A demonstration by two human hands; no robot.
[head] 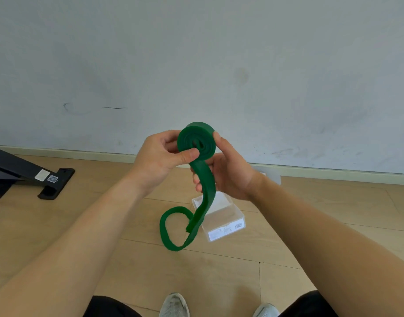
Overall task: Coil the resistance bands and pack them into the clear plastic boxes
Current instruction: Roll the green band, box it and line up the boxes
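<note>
Green resistance band (197,143) is partly coiled, pinched at the coil by the left hand (161,157) and gripped by the right hand (228,170). Its loose tail hangs below both hands, over a clear plastic box (223,220) on the wood floor (105,225).

Matt green rubber band (196,145); clear glossy plastic box (223,221); wood floor (105,225).

Pale grey-white wall (219,53), scuffed and crossed by a short dark streak (114,108), meeting a cream baseboard (82,154). Below lies a light wood-plank floor (162,271) with visible seams. At left, the black foot of a piece of equipment (59,179) rests on the floor, bearing a white label (42,175) and a QR-code sticker (52,178). Lighting is soft and even.
</note>
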